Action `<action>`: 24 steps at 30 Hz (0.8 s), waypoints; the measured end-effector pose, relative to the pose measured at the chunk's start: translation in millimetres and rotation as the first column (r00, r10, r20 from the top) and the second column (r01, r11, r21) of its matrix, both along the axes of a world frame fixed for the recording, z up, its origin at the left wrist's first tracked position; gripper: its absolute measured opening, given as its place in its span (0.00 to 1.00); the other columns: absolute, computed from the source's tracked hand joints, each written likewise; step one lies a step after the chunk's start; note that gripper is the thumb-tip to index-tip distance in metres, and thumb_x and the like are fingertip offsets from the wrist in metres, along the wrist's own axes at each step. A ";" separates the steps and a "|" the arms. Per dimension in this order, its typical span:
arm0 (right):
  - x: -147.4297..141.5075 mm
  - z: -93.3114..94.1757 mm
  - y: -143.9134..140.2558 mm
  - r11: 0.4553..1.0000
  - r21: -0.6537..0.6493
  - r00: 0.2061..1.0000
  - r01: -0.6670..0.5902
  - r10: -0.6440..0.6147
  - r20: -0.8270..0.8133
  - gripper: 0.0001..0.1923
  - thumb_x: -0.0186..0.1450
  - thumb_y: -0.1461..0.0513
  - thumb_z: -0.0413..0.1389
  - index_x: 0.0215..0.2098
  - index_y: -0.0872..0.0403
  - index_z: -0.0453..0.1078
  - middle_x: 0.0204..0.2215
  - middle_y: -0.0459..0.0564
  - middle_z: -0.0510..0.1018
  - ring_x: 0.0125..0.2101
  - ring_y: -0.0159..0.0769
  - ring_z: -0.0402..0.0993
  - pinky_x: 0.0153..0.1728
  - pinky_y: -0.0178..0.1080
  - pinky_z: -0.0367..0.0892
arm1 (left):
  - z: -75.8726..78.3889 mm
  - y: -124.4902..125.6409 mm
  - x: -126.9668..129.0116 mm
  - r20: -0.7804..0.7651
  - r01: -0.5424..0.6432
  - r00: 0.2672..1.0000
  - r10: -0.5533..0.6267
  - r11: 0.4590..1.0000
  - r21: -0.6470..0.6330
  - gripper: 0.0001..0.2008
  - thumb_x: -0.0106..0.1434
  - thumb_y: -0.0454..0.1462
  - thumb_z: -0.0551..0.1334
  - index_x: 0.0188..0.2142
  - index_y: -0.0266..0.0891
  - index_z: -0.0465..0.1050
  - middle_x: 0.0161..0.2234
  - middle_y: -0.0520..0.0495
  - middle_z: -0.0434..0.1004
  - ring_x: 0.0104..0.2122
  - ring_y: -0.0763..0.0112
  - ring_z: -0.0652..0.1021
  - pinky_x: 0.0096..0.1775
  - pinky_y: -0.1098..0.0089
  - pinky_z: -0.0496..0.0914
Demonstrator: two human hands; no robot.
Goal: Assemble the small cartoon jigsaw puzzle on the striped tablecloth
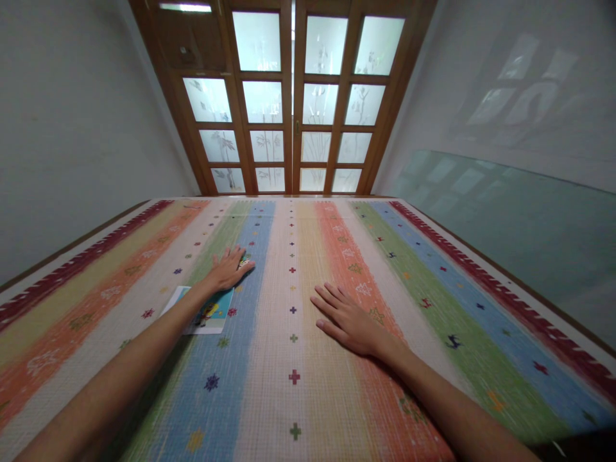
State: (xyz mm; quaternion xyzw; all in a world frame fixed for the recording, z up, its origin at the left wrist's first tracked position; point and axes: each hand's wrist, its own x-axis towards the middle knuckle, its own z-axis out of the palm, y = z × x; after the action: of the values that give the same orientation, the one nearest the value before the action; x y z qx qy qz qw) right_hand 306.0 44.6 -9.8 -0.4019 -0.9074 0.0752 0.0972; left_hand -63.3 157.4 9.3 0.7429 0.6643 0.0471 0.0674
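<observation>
My left hand (228, 268) reaches forward over the striped cloth (308, 333), fingers spread flat. Its fingertips cover a small card-like piece (245, 262), which only peeks out at the edge. Under my left forearm lies a picture card (212, 313) with a blue and white illustrated face, partly hidden by the arm. My right hand (345, 317) rests flat on the cloth to the right of the centre, palm down, fingers apart, holding nothing.
The colourful striped cloth covers a wide surface running to a wooden double door (293, 96) with frosted glass panes. A white wall stands on the left. A greenish glass panel (520, 224) runs along the right edge.
</observation>
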 end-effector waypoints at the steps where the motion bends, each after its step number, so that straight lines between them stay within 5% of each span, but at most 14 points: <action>1: 0.1 -0.4 0.1 1.000 0.004 1.000 -0.001 0.001 -0.004 0.30 0.77 0.47 0.42 0.72 0.49 0.56 0.73 0.54 0.53 0.72 0.51 0.45 0.70 0.61 0.47 | -0.5 0.4 -0.7 -0.002 0.018 1.000 -0.018 1.000 -0.003 0.39 0.72 0.58 0.43 0.72 0.35 0.52 0.73 0.35 0.46 0.72 0.41 0.49 0.66 0.37 0.48; 13: -0.4 2.1 -0.1 1.000 -0.017 1.000 0.006 -0.005 0.026 0.31 0.77 0.46 0.41 0.72 0.51 0.56 0.73 0.54 0.52 0.72 0.52 0.44 0.70 0.60 0.46 | -5.4 14.2 -0.8 -0.008 0.134 0.991 -0.133 0.991 0.026 0.36 0.72 0.55 0.45 0.70 0.36 0.58 0.72 0.38 0.51 0.71 0.46 0.53 0.67 0.44 0.49; 24: -0.4 0.9 0.1 1.000 -0.010 1.000 0.009 -0.009 0.017 0.31 0.77 0.46 0.43 0.72 0.50 0.57 0.73 0.53 0.53 0.73 0.51 0.45 0.71 0.59 0.46 | -8.5 18.6 39.7 0.034 0.132 0.990 -0.134 0.990 0.053 0.36 0.73 0.53 0.45 0.69 0.29 0.59 0.72 0.33 0.51 0.72 0.46 0.51 0.69 0.48 0.47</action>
State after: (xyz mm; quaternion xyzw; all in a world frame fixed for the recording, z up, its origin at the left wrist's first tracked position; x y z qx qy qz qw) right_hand 305.5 44.7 -9.0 -0.4069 -0.9061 0.0758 0.0878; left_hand -23.6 176.0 0.8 0.7862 0.6103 0.0730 0.0642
